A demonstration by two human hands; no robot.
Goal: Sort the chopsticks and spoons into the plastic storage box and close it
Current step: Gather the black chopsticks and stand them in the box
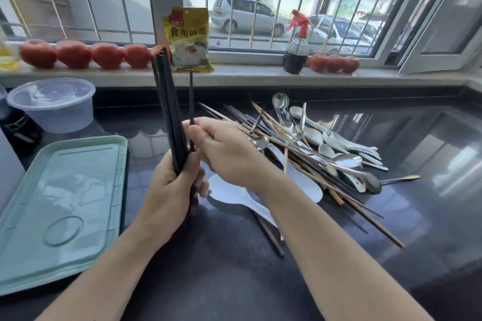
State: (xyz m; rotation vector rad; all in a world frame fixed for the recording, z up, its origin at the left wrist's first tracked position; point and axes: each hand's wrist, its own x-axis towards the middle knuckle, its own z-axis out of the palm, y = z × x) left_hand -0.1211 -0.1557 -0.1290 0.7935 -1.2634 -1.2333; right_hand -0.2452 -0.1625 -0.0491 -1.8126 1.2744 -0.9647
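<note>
My left hand (169,187) grips a bundle of black chopsticks (167,101) that stands upright above the dark counter. Beside it, my right hand (224,154) pinches a single black chopstick (191,101), also upright and close to the bundle. To the right lies a heap of wooden and dark chopsticks (300,148) mixed with metal and white spoons (339,146). A white rice paddle (234,195) lies under my right wrist. The pale green plastic storage box (60,203) sits at the left with its lid on top.
A clear lidded tub (52,104) stands at the back left. On the windowsill sit tomatoes (73,55), a yellow packet (189,39) and a spray bottle of dark liquid (296,52). More tomatoes (333,63) lie to the right.
</note>
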